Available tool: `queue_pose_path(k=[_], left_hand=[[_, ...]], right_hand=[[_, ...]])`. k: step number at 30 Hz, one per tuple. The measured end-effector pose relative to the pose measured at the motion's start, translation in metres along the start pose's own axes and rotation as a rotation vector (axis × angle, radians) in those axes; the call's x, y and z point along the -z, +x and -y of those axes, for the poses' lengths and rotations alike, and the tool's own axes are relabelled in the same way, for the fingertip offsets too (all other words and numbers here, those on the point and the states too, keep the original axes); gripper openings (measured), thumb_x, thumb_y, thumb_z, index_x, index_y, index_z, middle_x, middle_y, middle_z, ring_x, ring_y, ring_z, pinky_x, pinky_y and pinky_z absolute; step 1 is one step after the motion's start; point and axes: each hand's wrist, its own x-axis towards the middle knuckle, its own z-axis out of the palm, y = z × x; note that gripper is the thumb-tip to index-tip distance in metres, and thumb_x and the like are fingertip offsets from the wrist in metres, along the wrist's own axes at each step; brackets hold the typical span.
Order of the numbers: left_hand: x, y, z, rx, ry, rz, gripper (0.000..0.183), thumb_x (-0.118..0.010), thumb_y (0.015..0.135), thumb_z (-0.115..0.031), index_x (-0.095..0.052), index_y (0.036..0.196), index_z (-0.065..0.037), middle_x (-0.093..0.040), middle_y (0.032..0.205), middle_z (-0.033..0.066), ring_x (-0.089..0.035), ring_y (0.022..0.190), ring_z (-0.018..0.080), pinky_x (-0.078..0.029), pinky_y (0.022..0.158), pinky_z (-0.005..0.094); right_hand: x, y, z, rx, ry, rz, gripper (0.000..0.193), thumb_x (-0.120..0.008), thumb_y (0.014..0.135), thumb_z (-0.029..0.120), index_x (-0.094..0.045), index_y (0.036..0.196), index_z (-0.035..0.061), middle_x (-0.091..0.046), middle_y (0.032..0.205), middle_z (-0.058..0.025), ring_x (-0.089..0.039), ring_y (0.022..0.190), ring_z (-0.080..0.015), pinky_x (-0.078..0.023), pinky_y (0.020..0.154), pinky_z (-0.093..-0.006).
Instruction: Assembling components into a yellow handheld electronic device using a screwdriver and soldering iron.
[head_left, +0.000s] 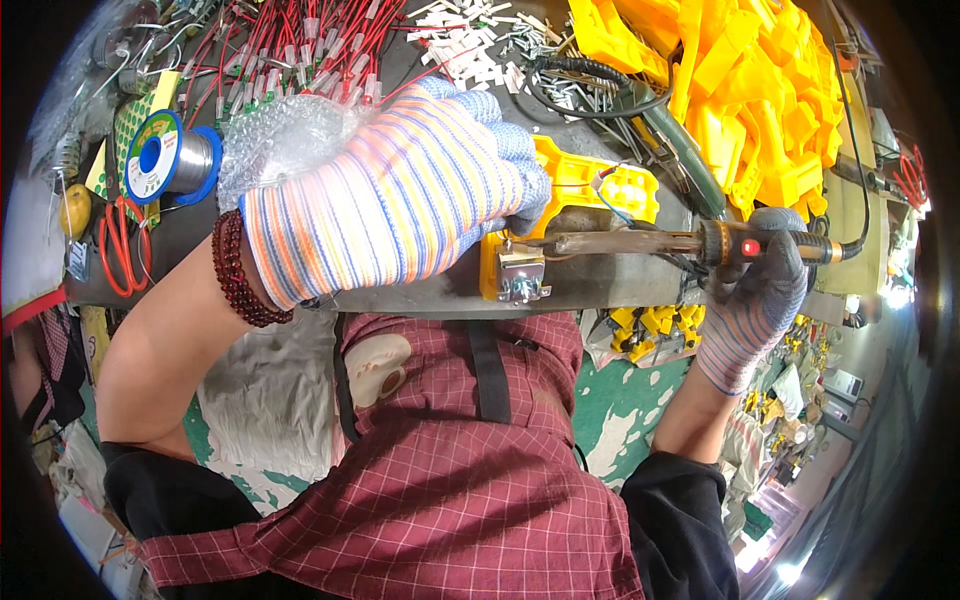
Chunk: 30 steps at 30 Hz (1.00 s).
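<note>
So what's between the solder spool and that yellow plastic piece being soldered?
In the head view, the gloved left hand lies between the solder spool and the yellow part.

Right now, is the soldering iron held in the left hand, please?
No, the right hand grips the soldering iron; the left hand steadies the yellow part.

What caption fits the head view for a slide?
Gloved left hand steadies a yellow part while the right hand holds a soldering iron to it.

One head cam, fisheye, looks steeply down, v. close over workbench (620,285) edge & lap (single view)
</note>
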Motion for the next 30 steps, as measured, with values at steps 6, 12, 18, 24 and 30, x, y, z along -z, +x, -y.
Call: queue_pose_path(k=[6, 12, 18, 24, 30], left_hand=[[-0.01, 0.008, 0.005, -0.041, -0.034, -0.023, 0.019, -0.072, 0.071, -0.018, -0.067, 0.09, -0.014, -0.062, 0.091, 0.0046, -0.057, 0.092, 0.0289, -0.043, 0.083, 0.0426], [-0.014, 0.002, 0.005, -0.024, -0.016, -0.037, 0.019, -0.072, 0.069, -0.018, -0.068, 0.087, -0.016, -0.062, 0.091, 0.0035, -0.058, 0.091, 0.0275, -0.043, 0.082, 0.0427], [-0.001, 0.005, -0.002, 0.02, 0.004, 0.005, 0.016, -0.073, 0.07, -0.02, -0.068, 0.085, -0.016, -0.063, 0.09, 0.0032, -0.059, 0.09, 0.0272, -0.045, 0.08, 0.0426], [-0.004, 0.003, 0.001, 0.032, -0.017, -0.018, 0.014, -0.072, 0.071, -0.021, -0.069, 0.083, -0.016, -0.065, 0.088, 0.0031, -0.06, 0.086, 0.0266, -0.046, 0.078, 0.0422], [-0.007, 0.005, 0.0, 0.031, -0.035, -0.018, 0.012, -0.069, 0.072, -0.02, -0.07, 0.084, -0.016, -0.065, 0.088, 0.0036, -0.061, 0.086, 0.0275, -0.046, 0.077, 0.043]], right_hand=[[0.024, -0.001, 0.004, 0.066, 0.034, 0.214, 0.022, -0.054, 0.098, 0.021, -0.061, 0.112, 0.0047, -0.065, 0.098, -0.0047, -0.065, 0.081, -0.0126, -0.056, 0.065, -0.0236], [0.024, 0.007, -0.015, 0.02, -0.015, -0.068, 0.021, -0.062, 0.089, 0.02, -0.058, 0.103, 0.0049, -0.06, 0.091, -0.0022, -0.062, 0.075, -0.0105, -0.052, 0.057, -0.0191], [0.05, 0.018, -0.042, 0.045, 0.182, 0.222, 0.029, -0.06, 0.094, 0.02, -0.06, 0.118, 0.0039, -0.064, 0.113, -0.0081, -0.063, 0.102, -0.0181, -0.055, 0.093, -0.0403], [0.018, 0.017, -0.036, -0.075, 0.201, 0.039, 0.02, -0.065, 0.086, 0.018, -0.058, 0.099, 0.0042, -0.057, 0.092, -0.0044, -0.057, 0.084, -0.0127, -0.05, 0.077, -0.0261], [0.026, 0.019, -0.042, -0.044, 0.195, 0.02, 0.021, -0.065, 0.085, 0.016, -0.058, 0.101, 0.0039, -0.058, 0.093, -0.0051, -0.057, 0.086, -0.0134, -0.05, 0.078, -0.0257]])
